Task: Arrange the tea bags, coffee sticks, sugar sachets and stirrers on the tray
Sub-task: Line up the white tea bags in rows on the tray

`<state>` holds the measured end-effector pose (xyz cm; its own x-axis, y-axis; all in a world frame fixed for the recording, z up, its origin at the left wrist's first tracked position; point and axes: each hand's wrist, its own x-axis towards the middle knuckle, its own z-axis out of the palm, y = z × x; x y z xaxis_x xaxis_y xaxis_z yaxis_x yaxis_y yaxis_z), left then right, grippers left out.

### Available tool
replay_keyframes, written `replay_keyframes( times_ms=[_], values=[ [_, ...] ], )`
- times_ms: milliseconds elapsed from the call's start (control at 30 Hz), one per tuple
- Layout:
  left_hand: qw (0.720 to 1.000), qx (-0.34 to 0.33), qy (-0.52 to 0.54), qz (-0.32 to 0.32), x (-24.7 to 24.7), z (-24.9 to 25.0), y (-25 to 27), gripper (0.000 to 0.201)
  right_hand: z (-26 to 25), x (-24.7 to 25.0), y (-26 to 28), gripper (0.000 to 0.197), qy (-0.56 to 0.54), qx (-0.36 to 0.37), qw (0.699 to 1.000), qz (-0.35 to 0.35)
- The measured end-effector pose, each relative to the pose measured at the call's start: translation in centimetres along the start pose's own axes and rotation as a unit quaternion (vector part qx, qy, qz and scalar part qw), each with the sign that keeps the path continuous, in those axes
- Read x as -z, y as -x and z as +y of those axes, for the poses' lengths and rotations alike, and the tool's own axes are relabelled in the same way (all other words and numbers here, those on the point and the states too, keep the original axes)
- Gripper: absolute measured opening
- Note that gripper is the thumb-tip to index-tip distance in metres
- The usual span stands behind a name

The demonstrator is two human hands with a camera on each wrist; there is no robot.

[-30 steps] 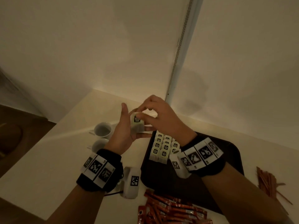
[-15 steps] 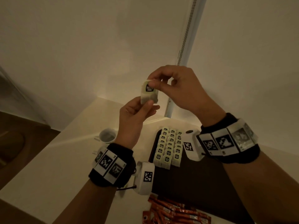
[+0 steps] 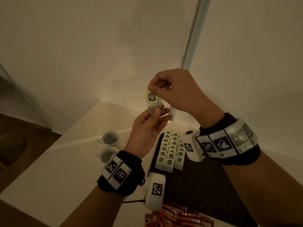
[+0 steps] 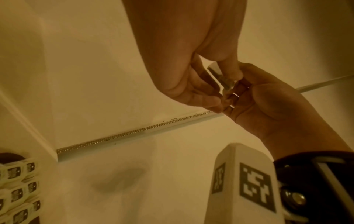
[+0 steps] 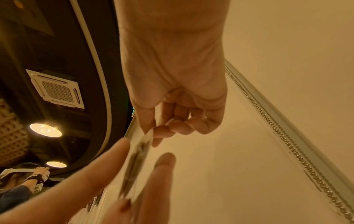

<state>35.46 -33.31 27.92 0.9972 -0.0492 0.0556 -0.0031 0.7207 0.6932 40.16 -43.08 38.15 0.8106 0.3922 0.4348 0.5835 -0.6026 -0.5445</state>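
A pale tea bag with a dark label is held up in the air above the table, between both hands. My right hand pinches its top edge; my left hand pinches its lower end between thumb and fingers. In the right wrist view the tea bag is edge-on and blurred. On the black tray, rows of several tea bags lie at its far left corner. Orange coffee sticks lie on the table in front of the tray.
Two white cups stand on the table left of the tray. A wall with a metal strip rises behind the table. The table's left edge drops to a dark floor.
Both hands rose from just above the tray to chest height with the tea bag. Over the last half second they barely moved, and the bag tilted slightly.
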Motion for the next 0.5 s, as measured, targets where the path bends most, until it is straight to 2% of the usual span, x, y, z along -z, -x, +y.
replay_keyframes(
  times_ms=[367,500],
  values=[
    [0.999,-0.035,-0.005,0.033,0.4,-0.2,-0.3,0.021,0.6,-0.3,0.7,0.005,-0.051,-0.016,0.998,0.031],
    [0.997,-0.034,-0.055,0.04,1.4,-0.2,0.0,0.034,1.6,-0.2,1.7,0.003,-0.104,-0.049,0.993,0.04]
  ],
)
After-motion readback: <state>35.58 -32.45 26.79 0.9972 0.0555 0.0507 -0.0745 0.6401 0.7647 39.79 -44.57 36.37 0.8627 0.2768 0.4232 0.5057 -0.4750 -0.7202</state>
